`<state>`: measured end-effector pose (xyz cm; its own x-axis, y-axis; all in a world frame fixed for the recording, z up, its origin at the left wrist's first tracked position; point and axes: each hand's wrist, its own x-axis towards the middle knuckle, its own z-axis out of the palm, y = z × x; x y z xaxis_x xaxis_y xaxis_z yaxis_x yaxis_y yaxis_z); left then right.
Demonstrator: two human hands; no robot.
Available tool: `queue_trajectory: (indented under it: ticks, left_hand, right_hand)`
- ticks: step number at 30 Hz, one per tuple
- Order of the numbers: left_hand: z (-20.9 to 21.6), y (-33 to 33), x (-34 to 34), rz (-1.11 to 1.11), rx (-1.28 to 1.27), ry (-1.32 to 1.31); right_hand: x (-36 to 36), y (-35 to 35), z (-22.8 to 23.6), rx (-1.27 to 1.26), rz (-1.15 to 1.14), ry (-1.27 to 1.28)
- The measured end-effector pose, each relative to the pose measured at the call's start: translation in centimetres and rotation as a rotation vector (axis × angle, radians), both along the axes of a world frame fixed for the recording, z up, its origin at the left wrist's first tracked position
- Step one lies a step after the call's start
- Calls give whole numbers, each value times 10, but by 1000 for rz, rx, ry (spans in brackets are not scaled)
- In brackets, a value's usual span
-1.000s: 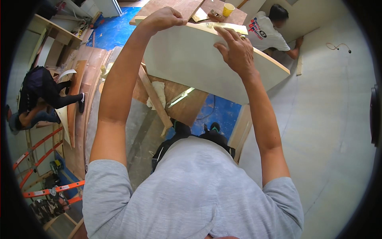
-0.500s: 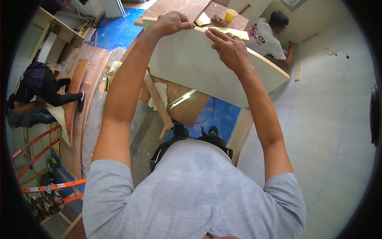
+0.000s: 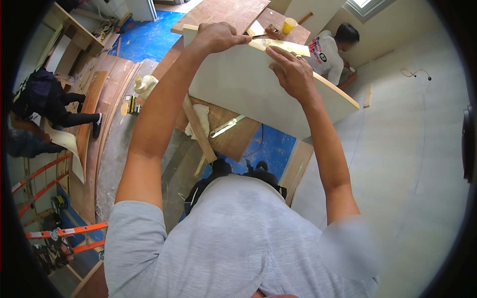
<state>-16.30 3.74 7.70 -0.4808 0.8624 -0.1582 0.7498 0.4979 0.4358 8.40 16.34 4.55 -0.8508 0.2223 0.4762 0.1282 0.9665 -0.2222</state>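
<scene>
A large pale grey panel (image 3: 238, 84) stands tilted ahead of me, its upper edge pale wood. Over that edge lies a thin cream-yellow strip (image 3: 290, 48), its right end sticking out past the far side. My left hand (image 3: 218, 37) is closed at the strip's left end, index finger and thumb pinched there. Further right, my right hand (image 3: 294, 74) rests with fingers stretched along the edge and strip, its thumb on the panel's near face. The undersides of my left fingers are hidden.
Beyond the panel are plywood boards (image 3: 223, 15) with a yellow cup (image 3: 289, 25). Co-workers are at the left and far right. A wooden bar (image 3: 198, 129), a white cloth (image 3: 201, 119) and a cutter-like tool (image 3: 226, 127) lie below. Orange ladder rails (image 3: 82, 230) stand lower left.
My right hand has slid slightly right and down along the panel's edge. The left hand keeps its pinch, a little lower in view. At the left, a co-worker's pale sheet has bent into a curve.
</scene>
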Motion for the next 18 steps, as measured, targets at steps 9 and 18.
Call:
queue_trajectory:
  ticks: [9,18]
  left_hand:
    - [-3,-47,-63,166,150,83]
    - [-62,-71,-80,357,860,-914]
  right_hand:
    - [4,-16,5,-18,3,49]
    - [-42,-26,27,-349,-148,-76]
